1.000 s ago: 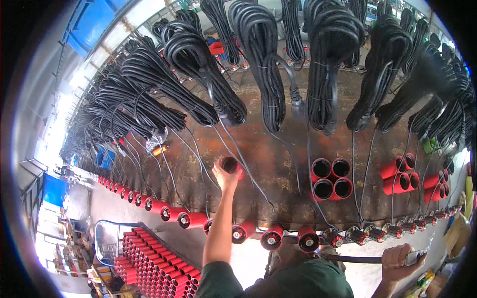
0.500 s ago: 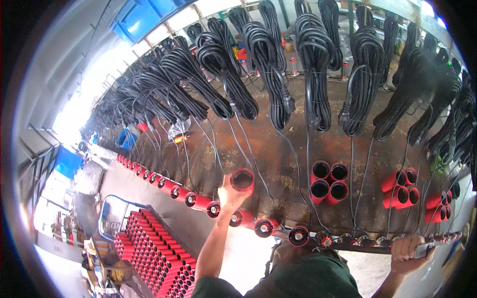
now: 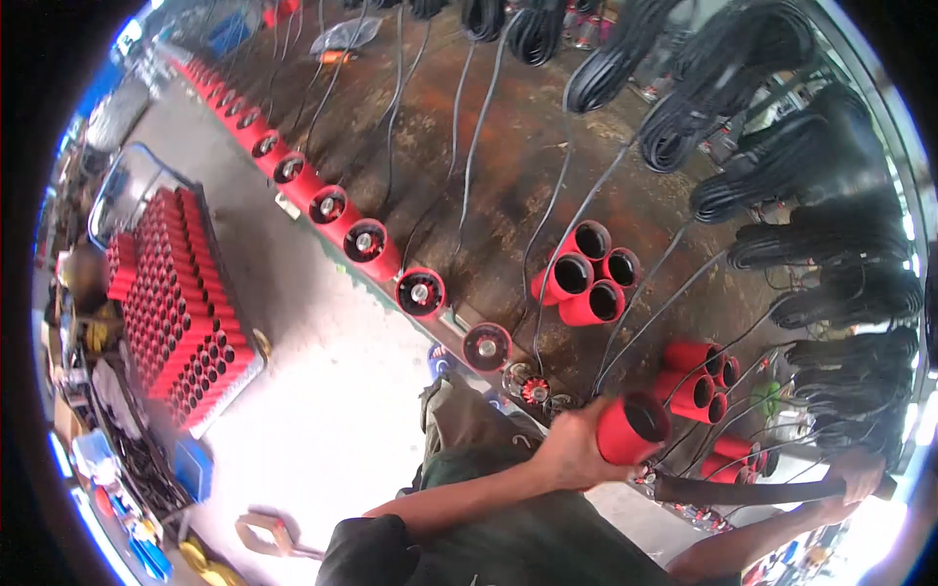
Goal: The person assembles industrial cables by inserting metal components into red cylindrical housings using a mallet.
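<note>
My left hand (image 3: 572, 451) is closed round a red cup-like cylinder (image 3: 616, 430) with a dark open mouth, held above the bench's near edge. Farther right, my right hand (image 3: 860, 474) is closed round the end of a long dark bar (image 3: 743, 490), which reaches left to just below the red cylinder. Whether the bar touches anything there I cannot tell. Beside the left hand, a small red-and-silver motor part (image 3: 534, 391) sits at the bench edge. Left of it stands a red cylinder with a metal centre (image 3: 487, 348), the nearest in a long row.
Red open cylinders (image 3: 589, 273) stand clustered on the brown bench (image 3: 440, 127), with more groups to the right (image 3: 696, 391). Coiled black cables (image 3: 728, 83) hang over the bench, their thin leads crossing it. A trolley stacked with red cylinders (image 3: 186, 303) stands on the floor at left.
The view has turned to the right. My left hand has carried the red cylinder along the bench edge, rightward past the row. The long dark bar now shows at my right hand.
</note>
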The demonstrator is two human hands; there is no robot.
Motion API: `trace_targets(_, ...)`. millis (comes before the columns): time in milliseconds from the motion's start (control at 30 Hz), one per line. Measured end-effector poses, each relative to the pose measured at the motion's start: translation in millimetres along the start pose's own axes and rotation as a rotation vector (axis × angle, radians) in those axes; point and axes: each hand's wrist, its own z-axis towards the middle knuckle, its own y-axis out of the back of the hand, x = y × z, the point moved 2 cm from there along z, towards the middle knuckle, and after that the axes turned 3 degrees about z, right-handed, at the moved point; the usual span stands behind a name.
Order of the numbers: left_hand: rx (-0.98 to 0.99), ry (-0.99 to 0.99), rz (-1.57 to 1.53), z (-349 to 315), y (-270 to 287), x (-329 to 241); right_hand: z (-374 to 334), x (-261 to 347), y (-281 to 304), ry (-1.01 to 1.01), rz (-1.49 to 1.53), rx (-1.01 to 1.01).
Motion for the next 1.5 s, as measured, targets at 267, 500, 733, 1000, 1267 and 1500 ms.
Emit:
trace_targets(267,0.014,-0.230,0.226,-13.0,-3.4,-3.3,7.9,-40.0,9.2,-0.002,-0.255,0.045)
trace_targets(500,-0.255,-0.235,0.105,-5.0,21.6,9.6,34.6,-223.4,18.9,-0.305,-0.160,0.302)
trace_targets(733,-0.184,-0.056,-0.135,-21.9,4.4,55.5,43.2,-282.7,29.9,-0.614,-0.580,0.423)
trace_targets(1000,-0.156,-0.027,-0.128,-21.6,2.2,114.2,42.5,-293.0,43.6,-0.542,-0.537,0.376)
trace_targets(1267,-0.107,-0.047,-0.106,-7.1,8.5,139.0,45.5,-295.4,43.3,-0.511,-0.558,0.377)
trace_targets(1500,-0.052,-0.080,-0.090,1.2,12.2,145.6,47.1,-301.7,38.1,-0.493,-0.569,0.355)
